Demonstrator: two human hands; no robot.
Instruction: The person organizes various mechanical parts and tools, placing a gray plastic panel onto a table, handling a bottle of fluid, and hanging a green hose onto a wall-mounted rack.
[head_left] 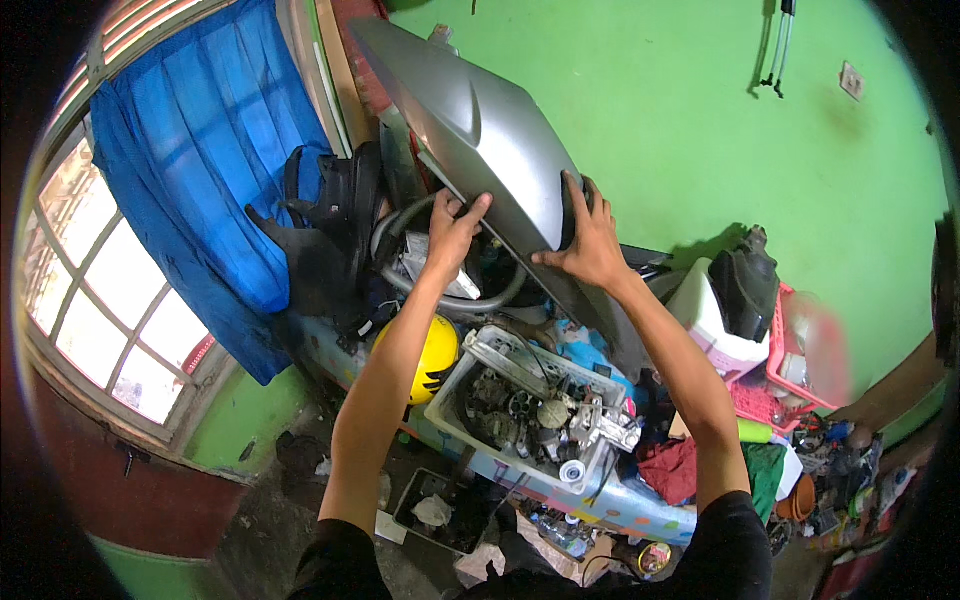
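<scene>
A large, smooth silver body panel (500,120) is raised at a slant in front of me, its far end against the green wall side. My left hand (455,237) grips its left edge, thumb along the rim and fingers curled. Around its near right end, my right hand (592,240) is closed, with the thumb on the near edge and the fingers at the far side. Below the panel, a grey curved tube (500,298) rings some clutter. Nearer to me stands a whitish plastic crate (450,415) full of greasy metal engine parts (520,408).
A rounded yellow object (432,358) sits left of the crate. Black plastic parts (340,210) lean by the blue curtain (200,150). On the right are a white container (700,310), a pink basket (780,345) and cloths (668,470). A black tray (445,512) lies below.
</scene>
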